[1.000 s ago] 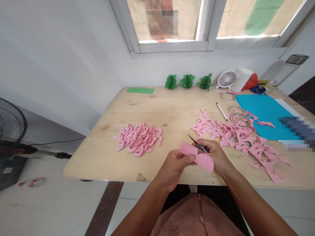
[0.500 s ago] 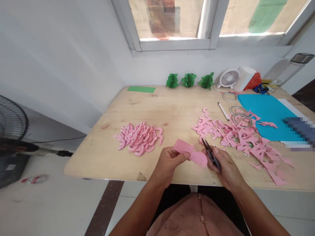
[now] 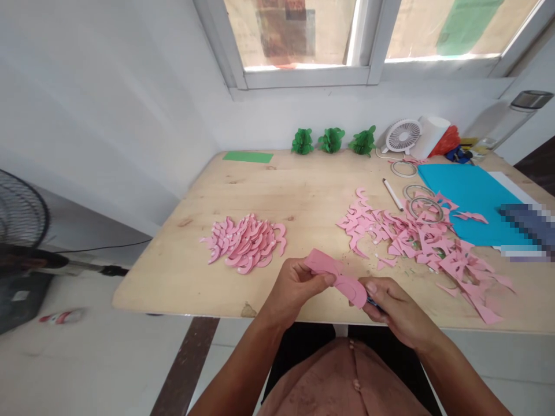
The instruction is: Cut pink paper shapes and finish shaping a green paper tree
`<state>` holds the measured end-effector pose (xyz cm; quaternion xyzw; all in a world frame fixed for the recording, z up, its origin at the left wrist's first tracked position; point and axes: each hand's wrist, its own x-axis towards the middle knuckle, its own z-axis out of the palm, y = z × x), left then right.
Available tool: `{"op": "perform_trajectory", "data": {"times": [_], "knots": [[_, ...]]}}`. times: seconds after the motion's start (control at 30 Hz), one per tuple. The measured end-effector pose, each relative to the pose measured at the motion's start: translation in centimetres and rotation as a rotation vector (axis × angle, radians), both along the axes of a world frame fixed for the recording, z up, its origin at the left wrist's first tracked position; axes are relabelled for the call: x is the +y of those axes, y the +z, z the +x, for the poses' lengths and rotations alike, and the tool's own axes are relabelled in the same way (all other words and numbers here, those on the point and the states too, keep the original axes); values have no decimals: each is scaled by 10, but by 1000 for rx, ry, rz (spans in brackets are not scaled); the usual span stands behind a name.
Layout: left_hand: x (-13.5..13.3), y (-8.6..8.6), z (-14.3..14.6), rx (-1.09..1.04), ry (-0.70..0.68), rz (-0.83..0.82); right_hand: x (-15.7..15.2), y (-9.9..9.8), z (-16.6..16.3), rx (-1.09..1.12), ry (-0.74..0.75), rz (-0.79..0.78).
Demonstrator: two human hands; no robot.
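Note:
A pink paper piece [image 3: 323, 261] with curved outlines on it is pinched between the thumb and fingers of my left hand [image 3: 295, 292], just above the table's front edge. My right hand [image 3: 392, 303] is closed around dark-handled scissors [image 3: 375, 304]; their blades are hidden behind the paper's right end. That end also lies against my right fingertips. Left of my hands is a pile of curved pink cutouts [image 3: 249, 242]. Pink paper scraps [image 3: 425, 242] are strewn to the right.
Three green paper shapes [image 3: 332, 140] stand along the wall, beside a small white fan [image 3: 403, 136]. A green strip [image 3: 248, 157] lies at the back left. Tape rolls [image 3: 426, 210], a white pen [image 3: 392, 195] and blue sheets [image 3: 481, 202] are on the right.
The scissors have gone from plainly visible and pointing up to mostly hidden behind the paper. My right hand has turned toward the paper's right end, which now tilts lower.

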<state>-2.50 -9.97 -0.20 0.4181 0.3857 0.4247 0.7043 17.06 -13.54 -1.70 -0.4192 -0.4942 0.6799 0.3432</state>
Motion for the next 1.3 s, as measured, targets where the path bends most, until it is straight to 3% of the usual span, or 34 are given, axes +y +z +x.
{"op": "perform_trajectory", "data": {"times": [0.23,0.67,1.3], "knots": [[-2,5,3,-9,-30,8,-2,-1,-7,116,-2,-92],[-6,11,11,68,51,52,-12,-13,-22,41,-196,-12],[-18,10,23,196,141,160,-17,-13,-39,-38,-393,72]]}}
